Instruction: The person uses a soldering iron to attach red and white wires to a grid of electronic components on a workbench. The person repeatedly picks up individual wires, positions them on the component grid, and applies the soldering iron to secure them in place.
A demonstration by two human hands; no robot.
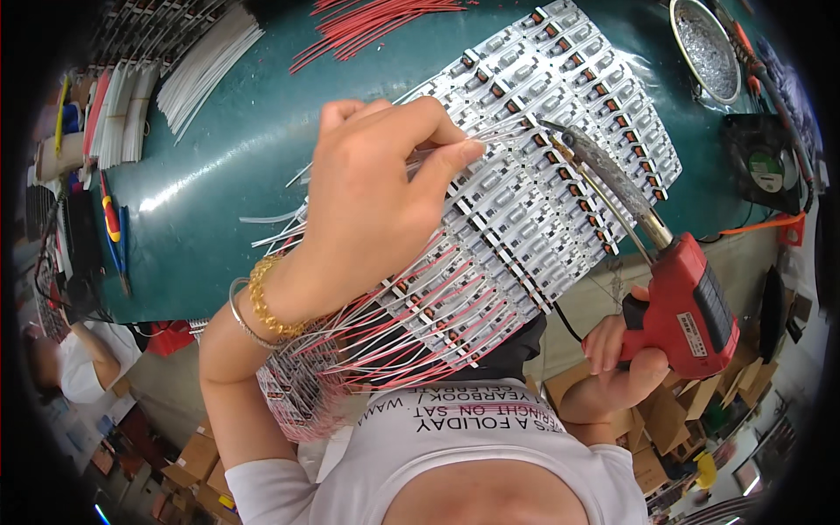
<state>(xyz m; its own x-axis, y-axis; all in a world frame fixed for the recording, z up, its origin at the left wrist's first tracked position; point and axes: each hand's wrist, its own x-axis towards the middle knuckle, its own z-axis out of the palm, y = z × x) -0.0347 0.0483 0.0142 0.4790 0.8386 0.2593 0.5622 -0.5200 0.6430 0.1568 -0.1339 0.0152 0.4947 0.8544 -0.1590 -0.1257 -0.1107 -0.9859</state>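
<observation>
A large panel of small white circuit boards [542,236] lies tilted across the green table. Over its upper left part, my left hand [376,192] pinches a few thin white wires [503,131] between thumb and fingers. Their ends reach toward the boards beside the hot tip. My right hand [617,354] is wrapped round the handle of a red soldering gun [691,315]. Its metal barrel points up and left, with the tip close above the boards by the wire ends; contact is hard to tell. Red and white wires [437,306] fan out from the panel's near left rows.
Loose red wires [372,26] and white wires [206,74] lie along the table's far side. A round metal dish [707,52] and a black fan [763,166] stand at the right. A red-yellow hand tool [110,219] lies left. Another person [87,354] sits at lower left.
</observation>
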